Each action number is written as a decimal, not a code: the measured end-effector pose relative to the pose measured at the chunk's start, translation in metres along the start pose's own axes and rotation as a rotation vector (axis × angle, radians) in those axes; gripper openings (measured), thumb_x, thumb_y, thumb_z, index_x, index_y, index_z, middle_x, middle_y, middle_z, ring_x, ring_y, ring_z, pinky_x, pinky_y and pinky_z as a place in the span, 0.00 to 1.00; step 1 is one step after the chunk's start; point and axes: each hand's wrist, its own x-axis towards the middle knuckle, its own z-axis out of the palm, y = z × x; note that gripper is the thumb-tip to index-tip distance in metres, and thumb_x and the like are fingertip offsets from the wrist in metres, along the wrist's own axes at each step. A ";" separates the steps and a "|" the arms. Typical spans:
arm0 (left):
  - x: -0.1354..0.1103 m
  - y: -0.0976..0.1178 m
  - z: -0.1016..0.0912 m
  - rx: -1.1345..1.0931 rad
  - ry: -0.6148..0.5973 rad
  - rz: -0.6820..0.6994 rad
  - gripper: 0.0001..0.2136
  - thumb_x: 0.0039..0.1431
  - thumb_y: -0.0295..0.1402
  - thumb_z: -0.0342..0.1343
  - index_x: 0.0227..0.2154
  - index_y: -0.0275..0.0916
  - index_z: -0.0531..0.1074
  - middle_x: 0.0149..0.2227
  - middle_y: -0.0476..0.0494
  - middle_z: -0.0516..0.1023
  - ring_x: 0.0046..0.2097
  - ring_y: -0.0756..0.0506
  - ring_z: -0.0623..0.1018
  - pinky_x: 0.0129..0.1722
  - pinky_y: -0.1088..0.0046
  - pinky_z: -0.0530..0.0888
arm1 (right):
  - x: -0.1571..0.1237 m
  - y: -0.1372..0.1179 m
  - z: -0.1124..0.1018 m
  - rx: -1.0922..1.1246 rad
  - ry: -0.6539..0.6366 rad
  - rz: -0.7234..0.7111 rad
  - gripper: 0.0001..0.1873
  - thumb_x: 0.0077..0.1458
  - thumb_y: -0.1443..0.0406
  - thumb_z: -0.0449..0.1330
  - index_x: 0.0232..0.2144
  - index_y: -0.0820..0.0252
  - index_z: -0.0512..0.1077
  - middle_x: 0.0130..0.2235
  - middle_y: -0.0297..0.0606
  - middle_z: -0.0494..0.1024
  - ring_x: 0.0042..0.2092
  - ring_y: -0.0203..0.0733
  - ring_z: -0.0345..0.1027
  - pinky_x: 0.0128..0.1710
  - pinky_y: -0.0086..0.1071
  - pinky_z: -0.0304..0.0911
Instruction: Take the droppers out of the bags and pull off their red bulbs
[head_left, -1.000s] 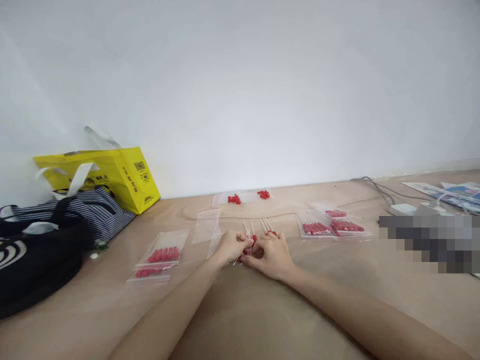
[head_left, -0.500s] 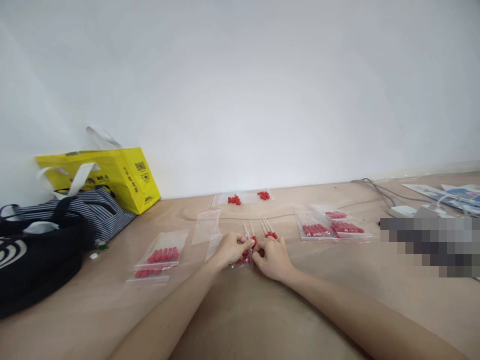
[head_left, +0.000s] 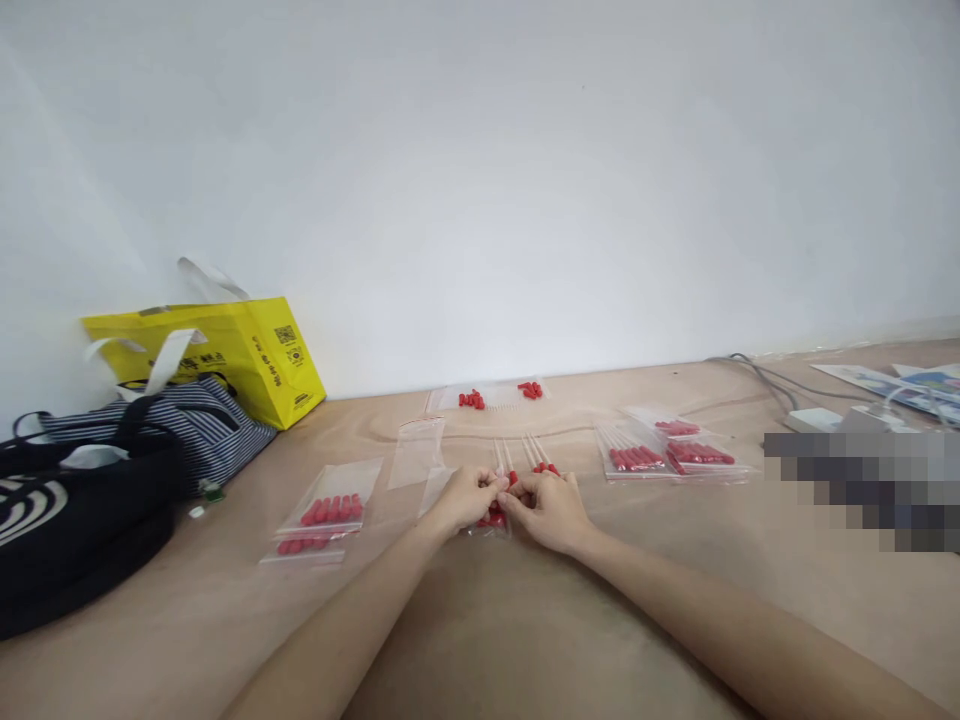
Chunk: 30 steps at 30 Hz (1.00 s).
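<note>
Right hand [head_left: 551, 508] has brought its thumb in closer to the left hand [head_left: 466, 500] — whether it grips anything, I cannot tell. That left one pinches a small clear bag [head_left: 489, 531] of red pieces [head_left: 495, 519], low against the table [head_left: 487, 620]. Beyond lie red-tipped sticks [head_left: 541, 467] — farther out, filled bags [head_left: 364, 480] either side.

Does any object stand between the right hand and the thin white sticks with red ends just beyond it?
Nothing visible does: the right hand is beside the thin white sticks with red ends; contact is unclear.
</note>
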 end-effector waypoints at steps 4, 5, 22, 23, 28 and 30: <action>-0.001 0.001 0.000 0.075 0.008 0.029 0.15 0.52 0.41 0.42 0.18 0.36 0.63 0.16 0.52 0.65 0.18 0.53 0.64 0.19 0.79 0.59 | 0.001 0.002 0.003 -0.043 -0.041 -0.021 0.15 0.52 0.60 0.50 0.20 0.55 0.71 0.22 0.28 0.73 0.29 0.33 0.61 0.35 0.32 0.41; -0.001 0.001 0.000 0.101 0.020 0.043 0.15 0.53 0.40 0.42 0.17 0.37 0.63 0.16 0.52 0.64 0.19 0.53 0.64 0.19 0.79 0.59 | 0.001 0.002 0.004 -0.050 -0.043 -0.007 0.15 0.53 0.60 0.49 0.20 0.55 0.71 0.22 0.28 0.73 0.28 0.33 0.61 0.35 0.31 0.41; -0.045 -0.011 -0.029 0.513 0.087 0.449 0.22 0.52 0.43 0.49 0.49 0.41 0.60 0.51 0.42 0.64 0.52 0.41 0.61 0.51 0.62 0.57 | -0.007 0.016 -0.002 -0.092 0.090 -0.031 0.03 0.45 0.63 0.57 0.24 0.56 0.69 0.25 0.29 0.72 0.33 0.37 0.62 0.35 0.31 0.44; -0.048 -0.016 -0.032 0.519 0.044 0.435 0.24 0.53 0.43 0.47 0.53 0.42 0.55 0.55 0.42 0.59 0.55 0.41 0.58 0.53 0.61 0.55 | -0.006 0.017 -0.002 -0.089 0.061 -0.074 0.04 0.46 0.63 0.57 0.24 0.56 0.70 0.25 0.30 0.73 0.34 0.37 0.62 0.35 0.32 0.44; -0.056 -0.029 -0.037 0.490 -0.035 0.321 0.24 0.58 0.41 0.41 0.56 0.40 0.50 0.58 0.43 0.54 0.58 0.44 0.55 0.56 0.63 0.54 | -0.002 0.020 -0.006 -0.082 -0.066 -0.257 0.10 0.50 0.58 0.55 0.33 0.52 0.72 0.28 0.32 0.73 0.35 0.38 0.61 0.37 0.33 0.47; -0.056 -0.029 -0.035 0.471 -0.016 0.326 0.23 0.57 0.40 0.42 0.56 0.40 0.51 0.57 0.43 0.56 0.57 0.44 0.57 0.56 0.64 0.55 | -0.001 0.020 -0.008 -0.091 -0.097 -0.290 0.14 0.48 0.55 0.56 0.36 0.52 0.72 0.29 0.34 0.73 0.35 0.40 0.60 0.37 0.33 0.48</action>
